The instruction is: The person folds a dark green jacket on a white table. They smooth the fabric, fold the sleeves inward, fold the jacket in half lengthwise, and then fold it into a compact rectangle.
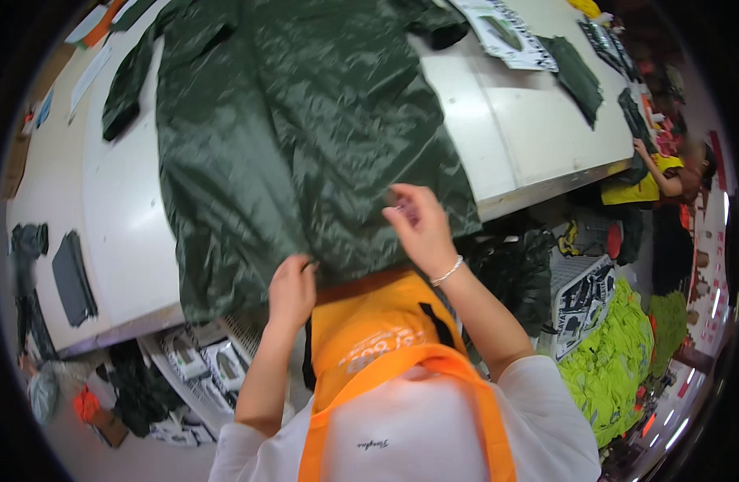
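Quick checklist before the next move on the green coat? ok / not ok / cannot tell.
1. Coat spread on the white table: ok.
2. Coat smooth: not ok, wrinkles and creases show.
3. Left-side sleeve out from the coat's body: ok.
4. Left hand at the coat's lower part: ok.
5. Right hand gripping fabric: cannot tell, dark bit at fingertips unclear.
6. Folded dark piece at left apart from coat: ok.

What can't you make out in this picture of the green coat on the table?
All in the head view:
- The top of the dark green coat: cut off by the upper edge.
- The dark bit at the fingertips of the right hand: too small and blurred.
- The grip of the left hand: its own back hides it.
- What the co-worker's hand touches: too small and blurred.
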Demonstrator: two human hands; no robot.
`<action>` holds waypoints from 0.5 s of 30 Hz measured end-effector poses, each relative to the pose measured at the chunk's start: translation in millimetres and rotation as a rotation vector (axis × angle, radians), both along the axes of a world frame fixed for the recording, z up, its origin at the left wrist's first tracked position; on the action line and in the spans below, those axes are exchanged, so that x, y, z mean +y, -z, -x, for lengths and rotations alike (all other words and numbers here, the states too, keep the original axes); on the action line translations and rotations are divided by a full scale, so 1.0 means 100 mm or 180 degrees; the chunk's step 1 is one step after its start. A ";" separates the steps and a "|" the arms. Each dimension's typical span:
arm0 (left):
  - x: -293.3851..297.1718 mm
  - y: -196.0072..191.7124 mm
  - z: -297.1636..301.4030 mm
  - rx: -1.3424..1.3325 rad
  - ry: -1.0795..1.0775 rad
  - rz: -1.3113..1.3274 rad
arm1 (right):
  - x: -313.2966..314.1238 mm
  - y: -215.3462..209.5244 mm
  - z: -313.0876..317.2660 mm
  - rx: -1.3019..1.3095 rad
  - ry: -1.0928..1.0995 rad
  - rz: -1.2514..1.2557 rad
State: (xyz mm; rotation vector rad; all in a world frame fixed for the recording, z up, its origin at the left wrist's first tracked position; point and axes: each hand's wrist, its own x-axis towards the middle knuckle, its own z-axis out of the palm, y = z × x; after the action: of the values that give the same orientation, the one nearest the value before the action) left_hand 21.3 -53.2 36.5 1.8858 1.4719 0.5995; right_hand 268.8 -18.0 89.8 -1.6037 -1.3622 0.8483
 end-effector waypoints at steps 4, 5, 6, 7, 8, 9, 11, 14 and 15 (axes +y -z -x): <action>-0.52 0.37 0.18 0.0438 -0.0398 0.0501 | 0.34 0.49 -1.81 -0.0427 0.0907 -0.0325; -0.69 0.43 0.22 0.0830 -0.0408 0.0796 | 0.46 0.61 -2.33 -0.0651 0.0992 -0.0186; -0.88 0.50 0.26 0.1218 -0.0482 0.1086 | 0.65 0.69 -2.76 -0.0565 0.1069 0.0115; -0.97 0.52 0.29 0.1705 -0.0506 0.1427 | 0.83 0.73 -3.16 -0.1147 0.1223 0.0610; -1.08 0.55 0.34 0.2200 -0.0555 0.1787 | 1.02 0.88 -3.54 -0.0967 0.1385 0.0736; -1.27 0.73 0.64 0.2639 0.0061 0.2079 | 1.20 1.18 -3.97 -0.0862 0.1558 0.0492; -1.30 0.91 0.53 0.3226 0.0569 0.2484 | 1.74 1.41 -4.67 -0.1200 0.1693 0.0196; -0.14 0.03 -0.51 0.3098 -0.0394 0.1960 | 2.43 1.64 -5.51 -0.1630 0.1714 0.0002; 0.13 -0.10 -0.82 0.2917 -0.0741 0.1400 | 2.57 1.59 -5.52 -0.1937 0.1642 -0.0183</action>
State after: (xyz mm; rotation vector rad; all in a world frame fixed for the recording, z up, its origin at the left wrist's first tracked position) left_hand 103.1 -39.8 46.2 1.6900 2.1679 -0.5646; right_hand 821.1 239.1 -69.4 -2.1309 -1.2416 0.0025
